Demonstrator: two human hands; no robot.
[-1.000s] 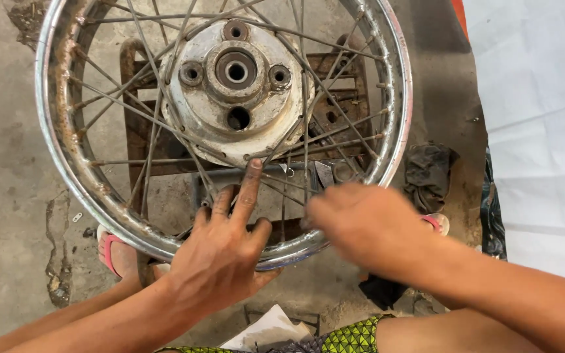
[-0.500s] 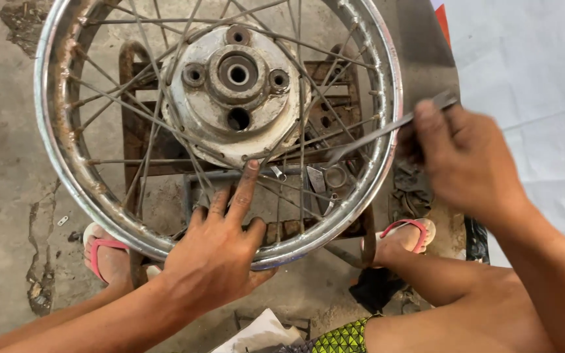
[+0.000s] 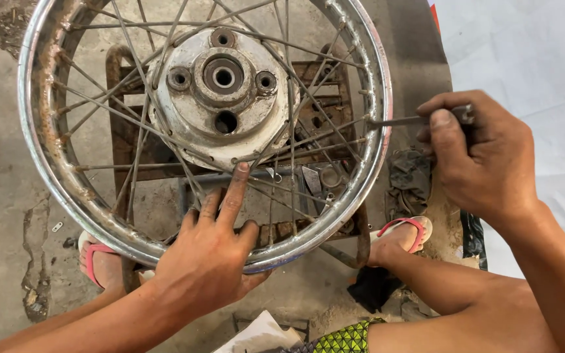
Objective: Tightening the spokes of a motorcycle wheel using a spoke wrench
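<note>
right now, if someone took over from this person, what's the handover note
Left hand rests on the near rim of the spoked wheel, index finger pressed to a spoke near the hub.
Right hand grips a thin metal tool, its tip at the rim's right edge.
The wheel lies flat on a rusty metal stand on the concrete floor.
Done: wheel steadied, tool at the rim. Left: whatever work the tool is for; nothing shows it started.

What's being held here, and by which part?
The right hand pinches a thin metal tool by its outer end; the left hand only rests on the wheel's spokes.
</note>
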